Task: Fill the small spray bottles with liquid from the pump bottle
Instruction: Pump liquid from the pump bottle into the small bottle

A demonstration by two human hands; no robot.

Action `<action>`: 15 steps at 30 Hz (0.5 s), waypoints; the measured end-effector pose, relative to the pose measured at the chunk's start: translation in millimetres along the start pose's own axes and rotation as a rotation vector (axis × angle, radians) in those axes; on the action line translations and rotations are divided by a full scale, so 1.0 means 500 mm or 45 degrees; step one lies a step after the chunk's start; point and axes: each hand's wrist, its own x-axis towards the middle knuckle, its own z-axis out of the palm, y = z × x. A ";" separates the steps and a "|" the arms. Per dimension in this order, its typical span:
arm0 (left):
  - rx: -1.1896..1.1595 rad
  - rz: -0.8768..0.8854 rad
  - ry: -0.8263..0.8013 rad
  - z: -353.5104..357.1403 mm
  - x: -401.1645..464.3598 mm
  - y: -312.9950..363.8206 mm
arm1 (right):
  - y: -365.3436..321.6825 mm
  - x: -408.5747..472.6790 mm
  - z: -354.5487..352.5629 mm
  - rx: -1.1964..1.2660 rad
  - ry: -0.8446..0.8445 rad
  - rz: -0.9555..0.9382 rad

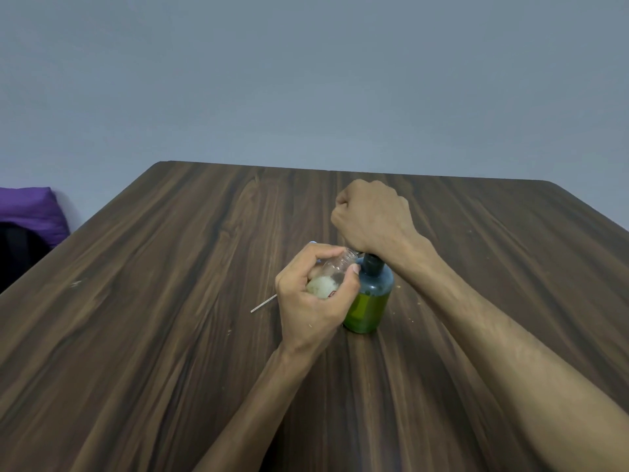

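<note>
Spray bottle [335,274] gripped in left hand [315,301], tilted against pump bottle [371,298]

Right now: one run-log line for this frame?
step: filling | left hand: holds small spray bottle, part full | right hand: on pump bottle head

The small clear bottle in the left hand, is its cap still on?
No, the small clear bottle shows a bare threaded neck, tilted toward the pump bottle.

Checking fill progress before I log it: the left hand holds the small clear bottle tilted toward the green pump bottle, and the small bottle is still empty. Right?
Not quite. The head view shows the small clear bottle, gripped by the left hand beside the green pump bottle, already holding pale liquid in its lower part. The rest stands.
</note>
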 end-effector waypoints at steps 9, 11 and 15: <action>0.003 0.010 -0.007 -0.001 0.000 0.000 | 0.000 0.001 -0.005 0.028 -0.037 0.011; 0.010 0.035 -0.011 -0.003 -0.001 0.000 | -0.001 0.004 -0.012 0.047 0.002 0.003; -0.003 0.022 -0.016 -0.002 0.000 0.001 | -0.001 0.005 0.000 0.011 0.000 -0.017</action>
